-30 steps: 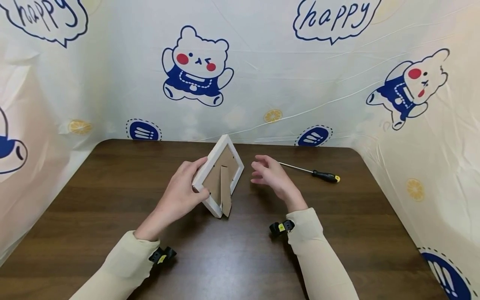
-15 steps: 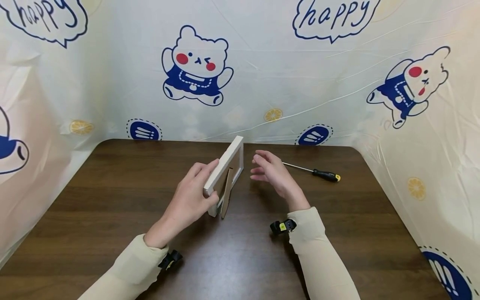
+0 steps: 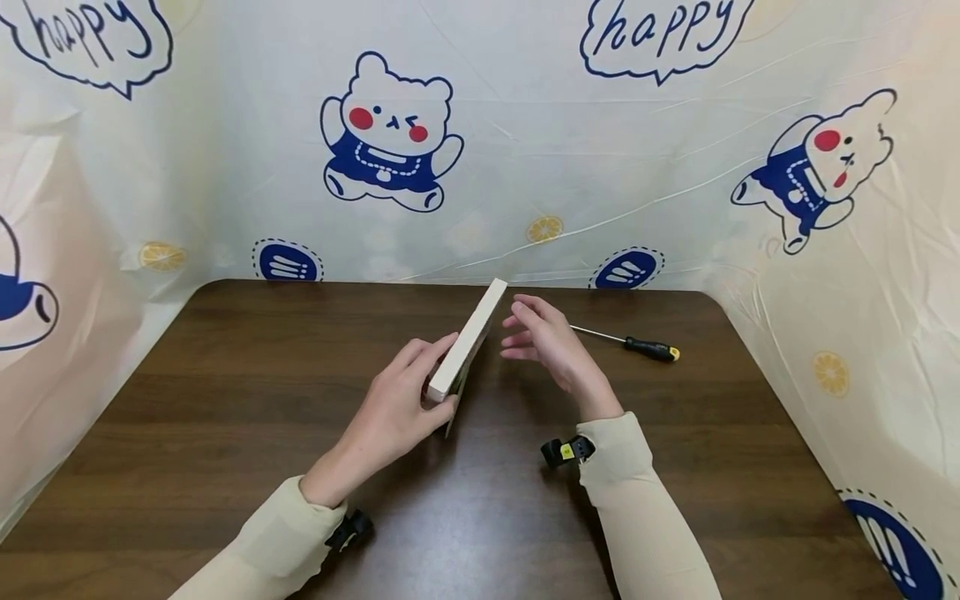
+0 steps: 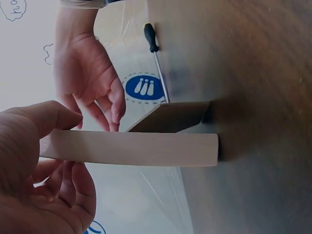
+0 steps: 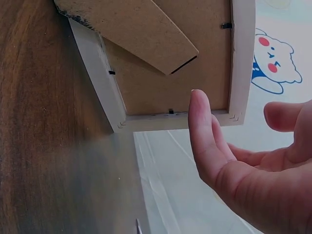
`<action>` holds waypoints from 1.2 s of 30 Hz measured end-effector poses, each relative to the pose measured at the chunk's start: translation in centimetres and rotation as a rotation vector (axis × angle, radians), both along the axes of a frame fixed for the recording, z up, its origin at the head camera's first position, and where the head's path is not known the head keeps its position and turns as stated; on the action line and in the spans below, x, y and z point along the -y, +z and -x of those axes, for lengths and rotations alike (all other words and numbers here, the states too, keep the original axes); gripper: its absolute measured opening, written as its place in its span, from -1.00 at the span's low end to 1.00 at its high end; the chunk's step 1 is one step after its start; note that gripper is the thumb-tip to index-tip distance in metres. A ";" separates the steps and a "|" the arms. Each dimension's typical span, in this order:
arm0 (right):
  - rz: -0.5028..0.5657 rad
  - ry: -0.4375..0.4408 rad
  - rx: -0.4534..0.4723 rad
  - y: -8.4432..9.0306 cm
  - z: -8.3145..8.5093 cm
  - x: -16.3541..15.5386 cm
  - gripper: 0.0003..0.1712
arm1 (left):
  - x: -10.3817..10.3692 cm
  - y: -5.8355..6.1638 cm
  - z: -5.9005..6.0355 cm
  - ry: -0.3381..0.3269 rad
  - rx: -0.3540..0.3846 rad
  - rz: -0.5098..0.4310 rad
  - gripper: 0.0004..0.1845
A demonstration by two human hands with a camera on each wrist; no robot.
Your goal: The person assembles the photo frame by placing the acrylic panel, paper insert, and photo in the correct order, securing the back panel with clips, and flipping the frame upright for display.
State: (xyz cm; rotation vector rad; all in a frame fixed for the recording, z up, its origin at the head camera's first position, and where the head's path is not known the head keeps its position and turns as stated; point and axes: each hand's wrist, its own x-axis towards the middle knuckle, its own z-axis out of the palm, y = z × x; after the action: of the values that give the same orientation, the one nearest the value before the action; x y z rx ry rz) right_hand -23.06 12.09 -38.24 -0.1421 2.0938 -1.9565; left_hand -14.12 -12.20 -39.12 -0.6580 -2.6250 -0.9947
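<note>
A white picture frame (image 3: 468, 342) stands on edge on the table, seen nearly edge-on in the head view. My left hand (image 3: 397, 408) pinches its near upper edge, thumb on the back side and fingers on the other; the left wrist view shows this grip on the frame's side (image 4: 141, 147). In the right wrist view the brown backing (image 5: 151, 87) shows, with small black tabs and a fold-out stand (image 5: 141, 34) swung away from it. My right hand (image 3: 551, 350) hovers just right of the frame, fingers loosely bent and holding nothing.
A screwdriver (image 3: 651, 349) with a black and yellow handle lies on the brown table (image 3: 480, 533) beyond my right hand. A cloth printed with bears (image 3: 393, 133) hangs behind the table and at its sides.
My left hand has moved right and turned the picture frame, so its back, first visible in the head view, now faces right. My right hand has stayed nearly in place.
</note>
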 end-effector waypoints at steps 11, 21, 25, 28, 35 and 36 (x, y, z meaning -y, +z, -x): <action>-0.001 -0.036 -0.007 0.3 -0.1 -0.1 -0.36 | -0.7 -0.8 -0.5 -0.098 0.018 0.016 -0.22; -0.122 -0.059 0.010 0.6 0.1 -1.2 -0.31 | -1.8 -1.0 -0.7 -0.175 0.013 0.049 -0.29; -0.164 -0.051 0.012 0.6 0.1 -1.5 -0.28 | -1.9 -1.2 -0.7 -0.192 0.050 0.062 -0.29; -0.193 -0.037 0.008 0.6 0.2 -1.8 -0.25 | -1.7 -1.6 -0.7 -0.201 0.079 0.061 -0.29; -0.257 0.003 0.010 0.3 0.4 -2.4 -0.22 | -1.3 -2.3 -0.4 -0.184 0.092 0.105 -0.27; -0.264 0.007 0.012 0.2 0.4 -2.4 -0.22 | -1.2 -2.4 -0.3 -0.171 0.088 0.122 -0.25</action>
State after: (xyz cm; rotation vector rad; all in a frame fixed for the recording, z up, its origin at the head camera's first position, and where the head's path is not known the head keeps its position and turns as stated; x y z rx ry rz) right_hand -23.50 14.54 -38.03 -0.0847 2.3146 -1.6524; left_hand -13.79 -10.97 -41.51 -0.8999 -2.7614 -0.9333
